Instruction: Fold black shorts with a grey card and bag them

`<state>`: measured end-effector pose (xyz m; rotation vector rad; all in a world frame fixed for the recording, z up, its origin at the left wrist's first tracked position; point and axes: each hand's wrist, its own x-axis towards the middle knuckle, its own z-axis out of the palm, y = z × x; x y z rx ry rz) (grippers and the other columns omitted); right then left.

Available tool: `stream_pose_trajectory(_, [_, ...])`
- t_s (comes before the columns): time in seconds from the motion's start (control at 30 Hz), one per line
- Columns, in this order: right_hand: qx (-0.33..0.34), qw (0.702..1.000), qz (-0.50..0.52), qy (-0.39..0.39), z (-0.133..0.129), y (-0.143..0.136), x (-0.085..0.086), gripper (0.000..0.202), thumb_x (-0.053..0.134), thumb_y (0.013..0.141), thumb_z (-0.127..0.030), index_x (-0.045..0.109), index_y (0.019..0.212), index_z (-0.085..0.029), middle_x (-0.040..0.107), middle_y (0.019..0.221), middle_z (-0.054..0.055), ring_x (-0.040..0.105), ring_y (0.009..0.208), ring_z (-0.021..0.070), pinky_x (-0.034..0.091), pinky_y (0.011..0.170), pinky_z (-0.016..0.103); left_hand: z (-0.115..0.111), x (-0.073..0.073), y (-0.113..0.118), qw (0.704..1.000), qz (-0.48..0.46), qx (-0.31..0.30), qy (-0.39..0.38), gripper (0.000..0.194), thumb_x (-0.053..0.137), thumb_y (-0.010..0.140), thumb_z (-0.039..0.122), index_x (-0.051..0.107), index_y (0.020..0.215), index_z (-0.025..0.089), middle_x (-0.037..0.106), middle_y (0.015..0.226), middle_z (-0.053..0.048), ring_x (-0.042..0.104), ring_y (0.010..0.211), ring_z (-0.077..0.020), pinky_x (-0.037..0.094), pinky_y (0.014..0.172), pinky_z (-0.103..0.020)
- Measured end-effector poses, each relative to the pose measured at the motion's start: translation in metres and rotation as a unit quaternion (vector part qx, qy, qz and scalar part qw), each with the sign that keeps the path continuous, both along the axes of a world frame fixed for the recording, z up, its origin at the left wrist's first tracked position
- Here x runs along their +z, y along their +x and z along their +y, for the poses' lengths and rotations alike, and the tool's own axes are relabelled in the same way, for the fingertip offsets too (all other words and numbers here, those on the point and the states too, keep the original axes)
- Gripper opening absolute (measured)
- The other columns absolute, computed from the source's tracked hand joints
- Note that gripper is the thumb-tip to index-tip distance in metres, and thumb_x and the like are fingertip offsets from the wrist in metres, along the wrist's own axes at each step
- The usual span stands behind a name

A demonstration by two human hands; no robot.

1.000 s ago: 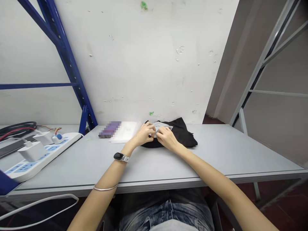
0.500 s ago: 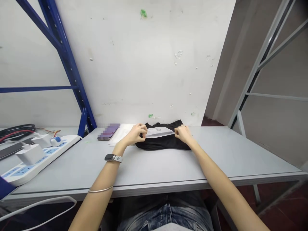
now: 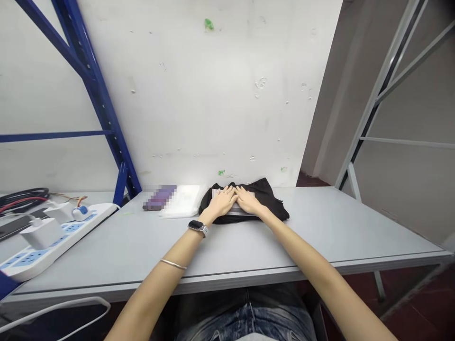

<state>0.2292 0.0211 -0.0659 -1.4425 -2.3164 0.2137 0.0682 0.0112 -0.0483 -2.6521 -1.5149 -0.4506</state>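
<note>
The left hand (image 3: 223,201) and right hand (image 3: 248,201) lie flat, fingers open, extended and gripping nothing, the two sets of fingertips meeting or nearly so. Beneath them a pale flat piece (image 3: 214,193), mostly covered, rests on the folded black cloth (image 3: 272,201) towards the counter's (image 3: 355,232) back edge. A white, filmy pile (image 3: 183,201) sits just left of the cloth.

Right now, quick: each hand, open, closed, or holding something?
Left hand: open, palm down over the pale sheet on the black cloth, no grip visible.
Right hand: open, palm down beside it, no grip visible.
</note>
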Motion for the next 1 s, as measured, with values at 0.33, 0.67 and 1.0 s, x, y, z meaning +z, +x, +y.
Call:
stream_pose_trajectory(0.33, [-0.019,0.999,-0.022,-0.045,0.008,0.002,-0.023,0.059,0.024,0.102,-0.043,0.032,0.152,-0.012,0.028,0.158,0.013,0.022,0.148,0.0268,0.015,0.119,0.046,0.015,-0.029,-0.010,0.997,0.008,0.011,-0.077,0.054,0.018,0.103,0.037,0.032,0.152,0.019,0.023,0.160,-0.011,0.018,0.149,-0.0254,0.020,0.117,-0.053])
stream_pose_trajectory(0.67, [-0.085,0.960,0.256,-0.076,0.011,0.051,-0.006,0.058,0.069,0.081,-0.039,0.059,0.132,-0.013,0.063,0.129,0.015,0.058,0.120,0.0270,0.044,0.101,0.039,0.003,-0.024,-0.008,0.999,0.008,0.036,0.003,0.052,0.022,0.103,0.037,0.038,0.149,0.020,0.033,0.157,-0.011,0.025,0.147,-0.0279,0.020,0.117,-0.054])
stream_pose_trajectory(1.0, [-0.050,0.898,0.348,-0.264,0.003,0.078,0.014,0.020,0.081,0.060,-0.028,0.074,0.077,-0.019,0.073,0.078,0.003,0.065,0.074,0.0179,0.049,0.059,0.025,0.000,-0.019,-0.008,0.999,-0.034,0.013,0.018,0.051,0.022,0.103,0.042,0.033,0.151,0.028,0.033,0.157,-0.005,0.024,0.147,-0.0255,0.018,0.117,-0.054])
